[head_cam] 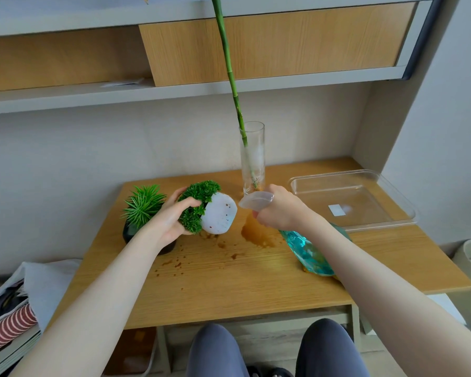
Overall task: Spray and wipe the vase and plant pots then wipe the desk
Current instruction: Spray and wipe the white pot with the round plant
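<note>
Two hands busy: left hand (pixel 172 221) fingers curled round tipped white plant pot (pixel 218 214) above desk (pixel 229 281); right hand (pixel 279 210) grips spray bottle (pixel 305 248), nozzle at pot's 3 o'clock; glass vase (pixel 253 159) at 1 o'clock.

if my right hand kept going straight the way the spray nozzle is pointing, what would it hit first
Most likely the white pot, tilted on its side in the left hand. The right hand aims the spray bottle leftward at its spotted underside, with only a small gap between; depth is uncertain.
</note>
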